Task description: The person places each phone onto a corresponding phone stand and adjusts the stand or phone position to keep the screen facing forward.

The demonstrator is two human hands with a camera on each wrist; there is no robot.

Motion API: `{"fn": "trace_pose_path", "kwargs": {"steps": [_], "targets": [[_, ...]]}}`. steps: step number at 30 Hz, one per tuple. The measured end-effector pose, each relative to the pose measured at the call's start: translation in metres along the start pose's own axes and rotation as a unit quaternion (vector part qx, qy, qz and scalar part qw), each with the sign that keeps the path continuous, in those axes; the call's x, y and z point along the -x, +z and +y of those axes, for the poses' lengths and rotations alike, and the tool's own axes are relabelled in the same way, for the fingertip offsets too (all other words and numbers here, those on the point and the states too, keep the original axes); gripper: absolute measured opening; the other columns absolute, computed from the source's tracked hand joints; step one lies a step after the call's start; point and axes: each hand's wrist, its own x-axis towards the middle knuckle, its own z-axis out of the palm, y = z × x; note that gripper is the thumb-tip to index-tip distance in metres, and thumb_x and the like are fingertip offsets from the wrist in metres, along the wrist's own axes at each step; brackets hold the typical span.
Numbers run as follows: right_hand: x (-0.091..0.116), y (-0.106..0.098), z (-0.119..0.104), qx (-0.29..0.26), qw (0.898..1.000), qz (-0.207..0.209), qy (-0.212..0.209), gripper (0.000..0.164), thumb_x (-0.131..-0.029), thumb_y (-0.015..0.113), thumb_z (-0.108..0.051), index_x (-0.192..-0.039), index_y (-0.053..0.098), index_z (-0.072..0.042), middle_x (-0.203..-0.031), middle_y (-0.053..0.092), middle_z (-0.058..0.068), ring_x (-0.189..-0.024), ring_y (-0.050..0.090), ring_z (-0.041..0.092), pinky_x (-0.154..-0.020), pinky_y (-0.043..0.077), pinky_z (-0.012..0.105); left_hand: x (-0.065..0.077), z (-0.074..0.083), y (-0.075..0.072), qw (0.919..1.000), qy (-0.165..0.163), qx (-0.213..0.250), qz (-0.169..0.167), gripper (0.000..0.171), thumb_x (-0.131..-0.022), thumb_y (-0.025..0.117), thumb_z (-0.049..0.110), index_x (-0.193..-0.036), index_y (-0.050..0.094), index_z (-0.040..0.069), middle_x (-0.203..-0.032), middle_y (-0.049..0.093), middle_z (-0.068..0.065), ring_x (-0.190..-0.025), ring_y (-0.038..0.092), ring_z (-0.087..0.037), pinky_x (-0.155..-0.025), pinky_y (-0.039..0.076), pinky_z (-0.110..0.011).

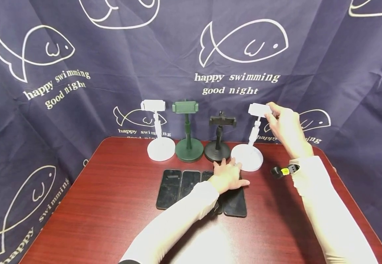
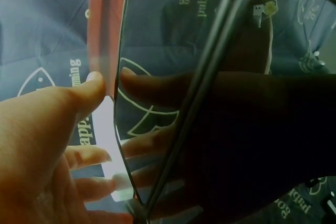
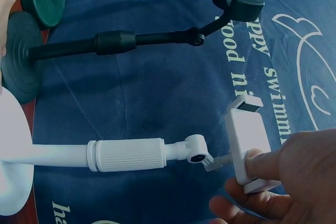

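At the right end of a row of phone stands, a white phone stand (image 1: 249,156) stands upright on its round base. My right hand (image 1: 286,126) pinches the right end of its clamp head (image 3: 251,142), thumb on the front face and fingers behind. My left hand (image 1: 226,176) is spread low over the upper ends of the right-hand phones, its straight fingertips close to the bases of the black and white stands. Under it lies a dark phone (image 1: 234,203), partly hidden. In the left wrist view, the phone's glossy screen (image 2: 152,98) mirrors the fingers.
Left of that stand are a black stand (image 1: 218,150), a green stand (image 1: 189,149) and another white stand (image 1: 161,148). More dark phones (image 1: 169,189) lie side by side in front on the red-brown table (image 1: 88,209). A fish-patterned cloth (image 1: 177,55) hangs behind.
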Motion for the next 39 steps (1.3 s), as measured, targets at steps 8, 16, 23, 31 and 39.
{"fn": "trace_pose_path", "kwargs": {"steps": [8,16,23,31,39], "targets": [[0.003,0.000,-0.002,0.004,1.000,0.007,-0.016,0.023,-0.098,0.065,-0.010,-0.120,0.069,-0.010,-0.077,0.064,0.018,-0.075,0.060,0.044,-0.069,0.045,0.057,0.000,-0.005,-0.006,0.9995,0.023,0.017,-0.015,0.075,-0.082,0.068,0.076,-0.145,0.054,0.037,-0.152,0.051,0.004,-0.136,0.052,-0.029,-0.098,0.051,-0.048],[0.004,-0.001,-0.006,0.022,0.999,0.016,-0.037,0.017,-0.098,0.066,-0.010,-0.115,0.068,-0.011,-0.075,0.064,0.016,-0.071,0.059,0.042,-0.065,0.044,0.057,0.001,-0.006,-0.006,0.9991,0.032,0.025,-0.011,0.072,-0.082,0.070,0.074,-0.142,0.056,0.036,-0.144,0.056,0.003,-0.125,0.058,-0.028,-0.092,0.054,-0.045],[0.009,-0.005,-0.008,0.031,0.998,0.020,-0.042,0.014,-0.098,0.065,-0.013,-0.112,0.069,-0.012,-0.070,0.060,0.014,-0.066,0.058,0.043,-0.059,0.043,0.060,0.002,-0.001,-0.005,0.9994,0.026,0.024,-0.006,0.067,-0.084,0.071,0.070,-0.139,0.057,0.034,-0.145,0.058,0.002,-0.117,0.067,-0.026,-0.088,0.057,-0.040],[0.011,-0.008,-0.006,0.034,0.999,0.005,-0.033,0.018,-0.098,0.066,-0.013,-0.115,0.068,-0.014,-0.074,0.063,0.015,-0.072,0.061,0.045,-0.063,0.045,0.062,0.005,0.002,-0.004,0.9995,0.028,0.016,-0.001,0.068,-0.083,0.072,0.069,-0.139,0.057,0.035,-0.140,0.060,0.002,-0.110,0.070,-0.024,-0.087,0.056,-0.040],[0.013,-0.010,-0.005,0.022,1.000,-0.006,-0.021,0.024,-0.098,0.066,-0.014,-0.122,0.069,-0.014,-0.080,0.068,0.017,-0.076,0.063,0.045,-0.068,0.046,0.063,0.010,0.004,-0.007,0.9996,0.028,0.003,-0.004,0.069,-0.082,0.073,0.070,-0.140,0.057,0.036,-0.137,0.061,0.003,-0.113,0.069,-0.027,-0.093,0.052,-0.045]]}}
